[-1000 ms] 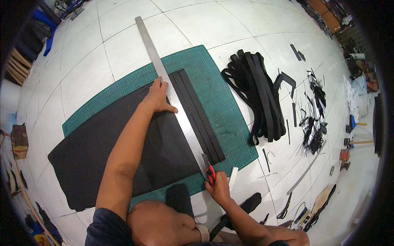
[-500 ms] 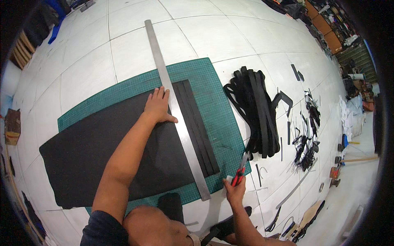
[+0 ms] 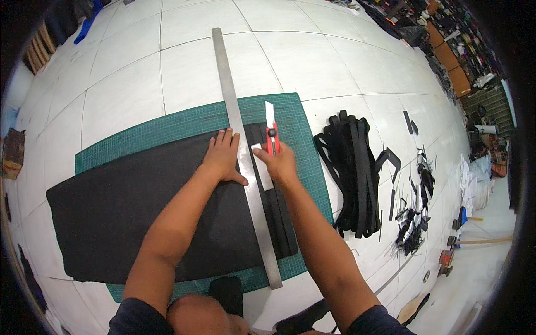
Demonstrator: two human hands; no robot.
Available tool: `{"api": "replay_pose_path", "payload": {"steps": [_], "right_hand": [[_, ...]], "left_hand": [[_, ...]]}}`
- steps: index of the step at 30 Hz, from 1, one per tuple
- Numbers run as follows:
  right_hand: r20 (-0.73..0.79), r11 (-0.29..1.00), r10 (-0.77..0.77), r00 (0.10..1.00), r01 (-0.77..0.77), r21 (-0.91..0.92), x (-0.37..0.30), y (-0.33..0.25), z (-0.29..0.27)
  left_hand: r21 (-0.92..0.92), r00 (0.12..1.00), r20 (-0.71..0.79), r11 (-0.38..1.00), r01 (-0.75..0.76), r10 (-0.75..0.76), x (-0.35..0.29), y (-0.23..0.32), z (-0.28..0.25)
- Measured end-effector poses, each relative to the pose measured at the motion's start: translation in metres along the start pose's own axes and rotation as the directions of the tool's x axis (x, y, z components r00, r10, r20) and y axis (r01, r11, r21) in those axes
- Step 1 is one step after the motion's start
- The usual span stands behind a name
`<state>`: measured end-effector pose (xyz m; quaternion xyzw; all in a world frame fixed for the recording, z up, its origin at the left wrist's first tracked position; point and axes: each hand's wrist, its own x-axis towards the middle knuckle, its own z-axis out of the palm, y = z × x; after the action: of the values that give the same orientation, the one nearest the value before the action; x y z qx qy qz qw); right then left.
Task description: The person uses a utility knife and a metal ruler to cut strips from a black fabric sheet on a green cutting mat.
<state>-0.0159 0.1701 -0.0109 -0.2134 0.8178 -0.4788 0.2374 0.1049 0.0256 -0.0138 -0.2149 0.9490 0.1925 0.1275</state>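
A long metal ruler [image 3: 254, 204] lies across a folded black fabric [image 3: 134, 206] on a green cutting mat [image 3: 312, 184]. My left hand [image 3: 223, 159] rests flat with fingers spread, its fingertips and thumb at the ruler's left edge. My right hand [image 3: 283, 166] grips a red utility knife [image 3: 272, 137], its pale blade extended and pointing away from me. A short white flat strip [image 3: 263, 172] is also in that hand, under the thumb, above the cut black strips [image 3: 286, 231] along the ruler's right side.
A bundle of black straps [image 3: 353, 173] lies on the white tiled floor [image 3: 195, 72], right of the mat. Black scraps [image 3: 412, 223] are scattered farther right. My bent knee [image 3: 198, 315] is close to the mat's near edge. Piled goods [image 3: 469, 39] line the far right.
My right hand has moved up and left with the knife and white strip, from the mat's lower right corner to beside the ruler. My left hand stays on the fabric.
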Motion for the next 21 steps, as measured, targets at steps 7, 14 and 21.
{"api": "replay_pose_path", "payload": {"steps": [7,14,21], "right_hand": [[-0.105,0.986,-0.028,0.994,0.010,-0.169,0.036,0.001,0.043],[-0.173,0.989,0.070,0.982,-0.091,-0.116,0.036,0.009,0.045],[-0.163,0.979,0.081,0.983,-0.109,-0.171,0.036,0.010,0.039]], "left_hand": [[-0.055,1.000,0.014,0.998,-0.001,0.002,-0.004,-0.002,-0.005],[-0.069,0.999,-0.029,0.997,-0.020,0.018,-0.004,-0.004,0.001],[-0.075,0.999,-0.034,0.997,-0.036,0.033,-0.002,-0.004,-0.001]]}}
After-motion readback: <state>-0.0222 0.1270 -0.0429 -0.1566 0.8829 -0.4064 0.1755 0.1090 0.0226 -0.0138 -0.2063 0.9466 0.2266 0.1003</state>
